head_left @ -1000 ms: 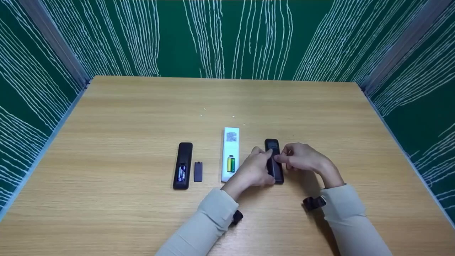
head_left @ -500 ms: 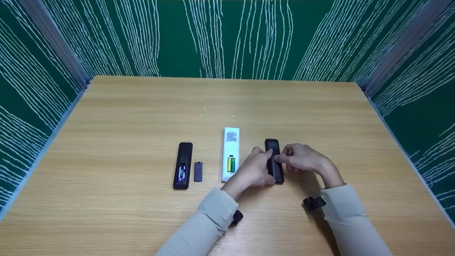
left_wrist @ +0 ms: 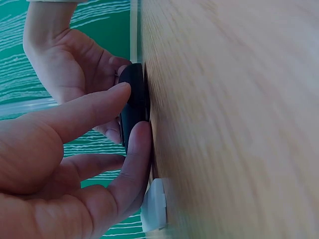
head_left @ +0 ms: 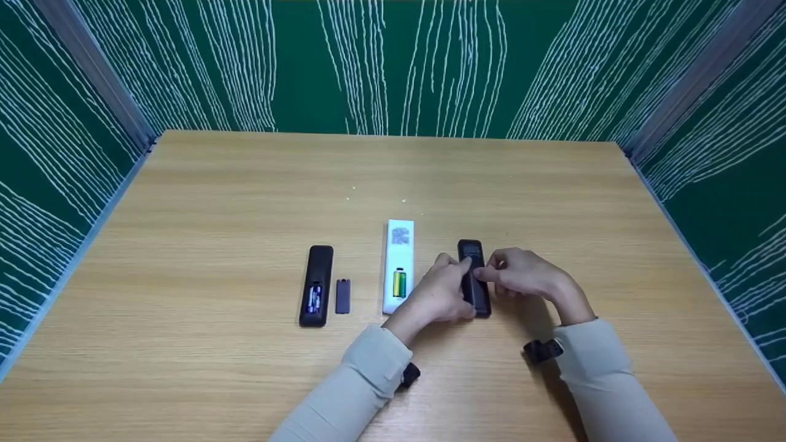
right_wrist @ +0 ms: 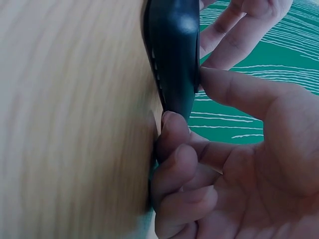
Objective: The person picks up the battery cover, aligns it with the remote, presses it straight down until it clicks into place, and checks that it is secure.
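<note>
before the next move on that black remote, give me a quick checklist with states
1. Left hand grips the black remote: ok.
2. Right hand pinches its other side: ok.
3. Remote lies flat on the table: ok.
4. Its back cover is shut: cannot tell, fingers hide it.
5. White remote lies close beside the left hand, batteries exposed: not ok.
6. Other black remote and loose cover lie apart: ok.

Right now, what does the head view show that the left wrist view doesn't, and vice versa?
Head only: a second black remote with batteries showing, a loose cover beside it, and batteries in the white remote.
Left wrist only: the left thumb on top of the black remote and a finger along its side, close up.
Both: left hand and right hand holding that remote on the table.
</note>
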`<state>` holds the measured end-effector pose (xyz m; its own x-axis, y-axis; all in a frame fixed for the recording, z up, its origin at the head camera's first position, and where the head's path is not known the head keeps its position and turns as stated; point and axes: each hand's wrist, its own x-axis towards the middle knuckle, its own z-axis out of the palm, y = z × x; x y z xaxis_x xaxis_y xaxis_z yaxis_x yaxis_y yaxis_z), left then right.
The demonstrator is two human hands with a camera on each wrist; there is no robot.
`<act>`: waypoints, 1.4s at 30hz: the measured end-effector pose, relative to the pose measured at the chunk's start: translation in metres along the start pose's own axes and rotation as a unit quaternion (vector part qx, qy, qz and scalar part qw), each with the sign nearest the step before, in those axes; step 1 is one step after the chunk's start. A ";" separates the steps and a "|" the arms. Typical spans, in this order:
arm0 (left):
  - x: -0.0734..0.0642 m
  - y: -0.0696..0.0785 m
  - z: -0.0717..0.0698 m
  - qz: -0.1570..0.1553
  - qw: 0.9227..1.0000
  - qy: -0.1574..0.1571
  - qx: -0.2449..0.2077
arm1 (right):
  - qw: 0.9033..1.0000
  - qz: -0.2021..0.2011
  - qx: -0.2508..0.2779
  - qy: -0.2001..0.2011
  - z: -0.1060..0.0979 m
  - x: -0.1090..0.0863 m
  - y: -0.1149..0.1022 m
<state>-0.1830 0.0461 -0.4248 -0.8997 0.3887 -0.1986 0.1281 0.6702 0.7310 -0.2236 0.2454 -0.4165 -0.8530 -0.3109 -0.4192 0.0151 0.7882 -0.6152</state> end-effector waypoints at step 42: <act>0.000 0.000 0.000 0.004 1.000 0.001 0.010 | 1.000 0.002 0.010 0.000 0.002 0.000 -0.001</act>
<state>-0.1830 0.0458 -0.4250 -0.8992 0.3928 -0.1924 0.1429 0.6796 0.7196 -0.2226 0.2439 -0.4172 -0.8533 -0.3072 -0.4213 0.0290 0.7788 -0.6266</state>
